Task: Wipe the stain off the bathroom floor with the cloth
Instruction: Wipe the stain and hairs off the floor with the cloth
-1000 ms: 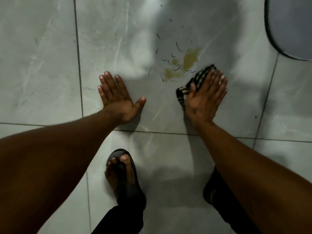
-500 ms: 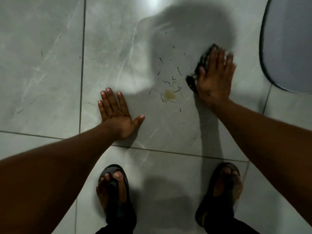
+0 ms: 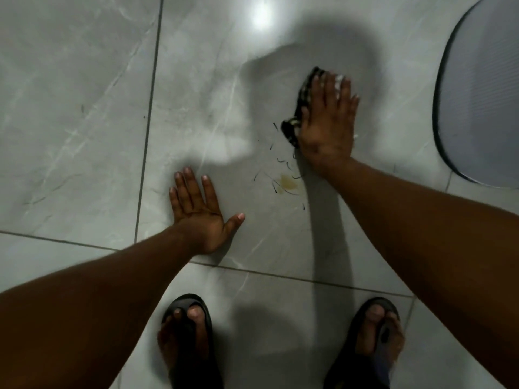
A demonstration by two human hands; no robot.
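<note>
A small yellow-brown stain (image 3: 288, 182) sits on the grey marble floor tile (image 3: 213, 88), ringed by several short dark hairs. My right hand (image 3: 327, 122) presses flat on a black-and-white checked cloth (image 3: 301, 108), just beyond and right of the stain. Most of the cloth is hidden under the palm. My left hand (image 3: 198, 210) rests flat on the tile with fingers spread, left of the stain, holding nothing.
A grey oval mat (image 3: 483, 88) with a dark rim lies at the far right. My two feet in dark sandals (image 3: 186, 341) (image 3: 370, 343) stand at the near edge. Grout lines cross the floor to the left and in front of my feet.
My right hand swept the cloth forward over the stain, and the stain shrank from a wide smear to a small spot. The left hand stayed planted.
</note>
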